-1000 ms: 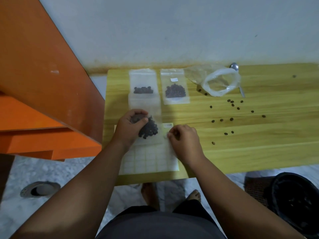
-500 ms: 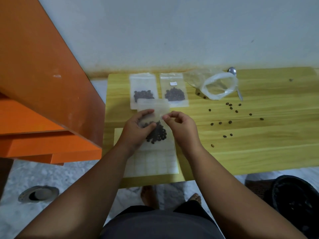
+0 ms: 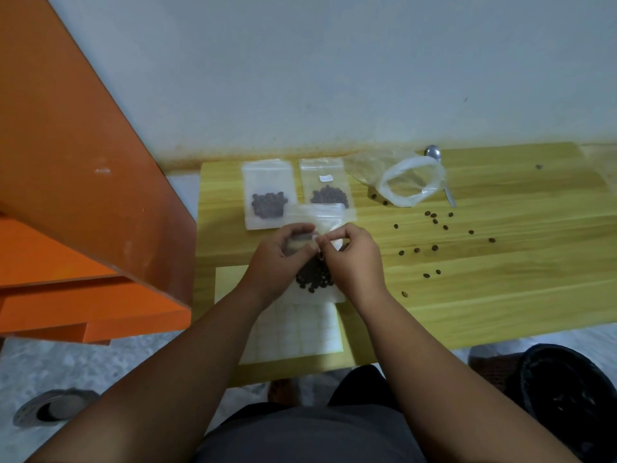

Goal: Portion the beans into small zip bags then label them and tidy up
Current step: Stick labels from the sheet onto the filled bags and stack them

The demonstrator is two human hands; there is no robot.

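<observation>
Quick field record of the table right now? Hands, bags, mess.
left hand: grips held bag of beans above the label sheet
right hand: pinches small label at that bag
back-left bag: beans, no label seen
back-right bag: beans, labelled
big bag: open, beside spoon
loose beans: scattered on table, right side

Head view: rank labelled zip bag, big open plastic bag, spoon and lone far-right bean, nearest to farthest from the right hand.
1. Labelled zip bag, just beyond the right hand.
2. Open plastic bag, back right.
3. Spoon, behind that bag.
4. Lone bean, far right.
</observation>
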